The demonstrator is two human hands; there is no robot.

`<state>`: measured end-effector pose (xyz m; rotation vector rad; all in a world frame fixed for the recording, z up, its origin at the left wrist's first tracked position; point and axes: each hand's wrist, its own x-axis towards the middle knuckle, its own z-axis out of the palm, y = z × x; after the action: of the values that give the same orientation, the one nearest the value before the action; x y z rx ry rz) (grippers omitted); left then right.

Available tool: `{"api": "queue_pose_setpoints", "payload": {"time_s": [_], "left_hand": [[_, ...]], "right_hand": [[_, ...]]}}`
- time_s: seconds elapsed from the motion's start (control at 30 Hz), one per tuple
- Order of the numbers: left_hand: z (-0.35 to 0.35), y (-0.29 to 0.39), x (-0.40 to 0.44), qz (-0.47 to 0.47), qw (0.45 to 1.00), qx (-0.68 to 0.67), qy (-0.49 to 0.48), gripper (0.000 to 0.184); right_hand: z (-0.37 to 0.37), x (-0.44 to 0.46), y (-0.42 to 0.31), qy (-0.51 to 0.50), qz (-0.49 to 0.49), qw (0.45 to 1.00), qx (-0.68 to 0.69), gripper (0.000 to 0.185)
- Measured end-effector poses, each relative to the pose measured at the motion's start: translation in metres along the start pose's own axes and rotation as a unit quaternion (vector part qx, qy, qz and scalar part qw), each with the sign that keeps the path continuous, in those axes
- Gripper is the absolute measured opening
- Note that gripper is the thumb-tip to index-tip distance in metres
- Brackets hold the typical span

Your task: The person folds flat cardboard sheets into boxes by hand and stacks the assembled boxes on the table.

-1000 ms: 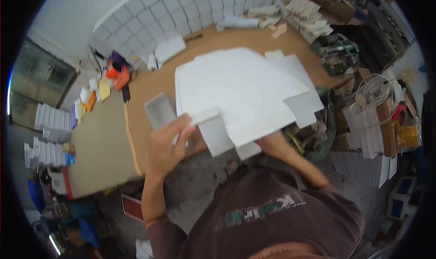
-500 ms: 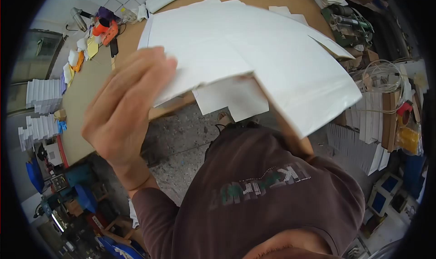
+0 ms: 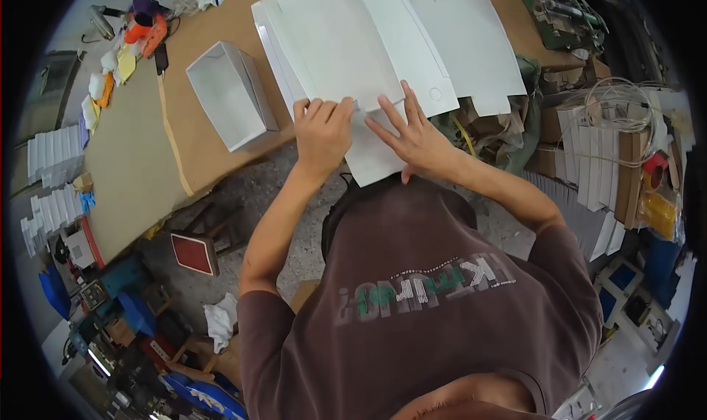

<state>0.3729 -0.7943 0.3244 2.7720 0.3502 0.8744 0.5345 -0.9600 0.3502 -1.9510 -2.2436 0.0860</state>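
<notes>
1. Box [image 3: 234, 99]: open, on the worktop [image 3: 140, 177].
2. Left hand [image 3: 322, 134]: curled, apparently pinching the card [image 3: 331, 40].
3. Card: overhangs the worktop's near edge; uneven finger pressure could crease it crookedly.
4. Right hand [image 3: 418, 141]: spread over the near flap [image 3: 368, 163].

Room left of white box [image 3: 254, 96], narrow gap between box and white sheets [image 3: 342, 48]
</notes>
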Motion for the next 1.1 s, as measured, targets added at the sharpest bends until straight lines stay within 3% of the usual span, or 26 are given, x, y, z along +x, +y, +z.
{"api": "queue_pose_setpoints", "payload": {"time_s": [0.07,0.1,0.17,0.23,0.27,0.3,0.33,0.37,0.43,0.5,0.6,0.63,0.67,0.7,0.77,0.83,0.87,0.93,0.97,1.0,1.07,1.1], "left_hand": [[-0.001,-0.004,0.003,-0.005,1.000,-0.030,0.007,0.018],[-0.014,-0.010,0.010,-0.022,0.992,-0.116,-0.047,0.019],[-0.037,-0.021,0.021,-0.053,0.941,-0.295,-0.156,0.021],[-0.022,-0.015,0.020,-0.060,0.972,-0.212,-0.079,0.019],[-0.016,-0.016,0.020,-0.063,0.984,-0.164,-0.039,0.018],[-0.009,-0.020,0.015,0.006,0.996,-0.054,-0.064,0.018],[-0.003,-0.020,0.010,-0.008,0.999,-0.013,-0.036,0.019],[0.001,-0.009,0.009,-0.025,0.999,0.026,-0.005,0.020],[0.014,0.011,0.007,-0.074,0.996,0.034,0.047,0.022],[-0.013,0.040,-0.018,-0.081,0.996,-0.028,-0.005,0.027],[-0.073,0.054,-0.014,-0.114,0.982,-0.139,-0.058,0.046],[-0.088,0.049,-0.008,-0.127,0.973,-0.180,-0.074,0.055],[-0.083,0.023,0.002,-0.194,0.957,-0.211,-0.038,0.064],[-0.059,-0.004,0.018,-0.308,0.889,-0.332,0.072,0.062],[0.015,-0.087,0.055,-0.262,0.906,-0.287,0.169,0.073],[0.042,-0.098,0.064,-0.324,0.785,-0.514,0.121,0.067],[0.049,-0.100,0.080,-0.345,0.703,-0.615,0.091,0.064],[0.008,-0.068,0.084,-0.158,0.831,-0.520,0.120,0.054],[-0.015,-0.051,0.083,-0.076,0.880,-0.447,0.143,0.051],[-0.040,-0.033,0.090,-0.022,0.926,-0.344,0.152,0.049],[-0.048,-0.021,0.092,-0.043,0.906,-0.366,0.210,0.048],[-0.038,-0.027,0.099,-0.103,0.828,-0.483,0.267,0.047]], "right_hand": [[0.010,-0.005,0.001,-0.038,-0.005,0.999,0.036,0.113],[0.001,-0.002,0.005,-0.018,-0.016,0.997,0.069,0.087],[-0.021,0.035,0.028,-0.011,0.172,0.950,0.260,0.065],[-0.017,0.052,0.043,0.030,0.232,0.913,0.333,0.046],[-0.007,0.057,0.047,0.070,0.195,0.924,0.321,0.037],[0.003,0.061,0.046,0.111,0.158,0.932,0.308,0.029],[0.010,0.050,0.030,0.207,0.138,0.958,0.144,0.024],[0.013,0.046,0.022,0.213,0.175,0.961,0.028,0.025],[0.014,0.030,0.009,0.190,0.217,0.957,-0.030,0.029],[0.004,0.008,-0.003,0.141,0.231,0.958,0.095,0.035],[-0.059,-0.029,0.010,-0.033,0.176,0.944,0.277,0.053],[-0.068,-0.006,0.032,-0.030,0.326,0.895,0.303,0.058],[-0.054,0.019,0.060,0.086,0.317,0.884,0.333,0.058],[-0.041,0.044,0.088,0.198,0.293,0.867,0.351,0.059],[0.017,0.122,0.128,0.295,0.206,0.753,0.551,0.073],[0.069,0.168,0.157,0.242,0.084,0.782,0.568,0.055],[0.041,0.161,0.124,0.225,0.145,0.794,0.546,0.045],[-0.013,0.130,0.093,0.313,0.057,0.703,0.636,0.039],[-0.030,0.123,0.086,0.350,-0.021,0.699,0.623,0.036],[-0.039,0.120,0.078,0.389,-0.041,0.666,0.635,0.033],[-0.059,0.125,0.063,0.469,-0.039,0.578,0.666,0.030],[-0.065,0.129,0.070,0.439,-0.022,0.598,0.670,0.032]]}}
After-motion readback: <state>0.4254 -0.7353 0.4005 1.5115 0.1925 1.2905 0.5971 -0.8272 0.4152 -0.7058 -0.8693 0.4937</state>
